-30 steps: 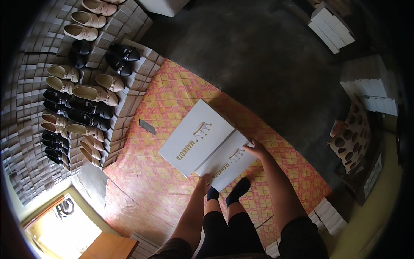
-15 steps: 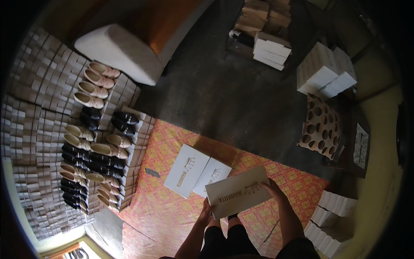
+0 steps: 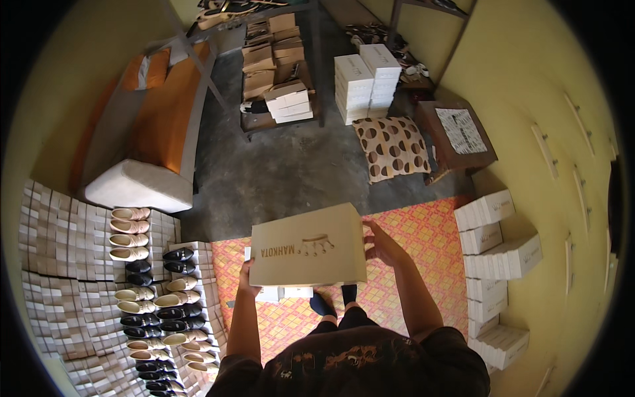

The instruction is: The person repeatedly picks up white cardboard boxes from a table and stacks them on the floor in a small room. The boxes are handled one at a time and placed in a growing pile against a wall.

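You are holding a closed white box (image 3: 307, 248) with gold print on its broad upper face, raised in front of your torso above the red-and-yellow mat (image 3: 397, 294). Your left hand (image 3: 247, 278) has its grip clamped on the box at the lower left corner. Your right hand (image 3: 385, 245) has its grip on the right end, fingers spread against that side, so that the box is held between both hands. Below the box, further white boxes (image 3: 301, 292) lie on the mat, mostly hidden by it; their number cannot be told. Your feet, in dark socks (image 3: 322, 304), stand near them. To your left, pale and black shoes (image 3: 180, 313) are set out in rows on stacked boxes. To your right, piles of white boxes (image 3: 488, 291) line the wall. Beyond the mat, a spotted cushion (image 3: 392, 149) lies beside a brown table (image 3: 479, 142), near a tall stack of white boxes (image 3: 354, 81).
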`<state>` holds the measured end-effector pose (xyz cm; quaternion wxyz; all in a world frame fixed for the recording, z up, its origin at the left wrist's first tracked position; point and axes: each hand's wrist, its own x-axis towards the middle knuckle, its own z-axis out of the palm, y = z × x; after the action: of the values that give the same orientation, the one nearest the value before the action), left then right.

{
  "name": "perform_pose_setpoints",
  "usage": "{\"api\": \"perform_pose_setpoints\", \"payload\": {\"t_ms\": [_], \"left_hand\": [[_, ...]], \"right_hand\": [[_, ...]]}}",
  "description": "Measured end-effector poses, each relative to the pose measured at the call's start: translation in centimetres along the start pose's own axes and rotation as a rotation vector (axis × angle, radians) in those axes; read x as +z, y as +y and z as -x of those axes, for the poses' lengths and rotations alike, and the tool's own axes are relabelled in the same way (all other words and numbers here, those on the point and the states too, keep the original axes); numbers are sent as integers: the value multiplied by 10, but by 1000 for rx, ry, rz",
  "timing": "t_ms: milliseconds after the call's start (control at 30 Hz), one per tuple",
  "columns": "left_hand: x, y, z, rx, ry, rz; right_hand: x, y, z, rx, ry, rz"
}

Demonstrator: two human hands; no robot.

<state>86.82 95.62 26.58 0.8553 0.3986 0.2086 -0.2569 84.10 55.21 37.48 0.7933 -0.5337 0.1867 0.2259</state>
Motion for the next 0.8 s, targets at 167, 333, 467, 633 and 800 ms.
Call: {"api": "perform_pose_setpoints", "payload": {"t_ms": [167,333,467,633,800], "left_hand": [[58,33,31,-81,-81,50],[83,39,26,-147,-234,54],[111,18,13,-185,-304,-13],[145,-14,-8,-260,-369,-10],[196,-31,-18,-282,-370,-127]], "right_hand": [[14,-48,58,-196,-95,-4],[14,-85,96,-190,-104,171],[8,-108,118,-90,-55,392],[-11,-123,147,-89,55,578],[-52,-132,177,14,81,567]]}}
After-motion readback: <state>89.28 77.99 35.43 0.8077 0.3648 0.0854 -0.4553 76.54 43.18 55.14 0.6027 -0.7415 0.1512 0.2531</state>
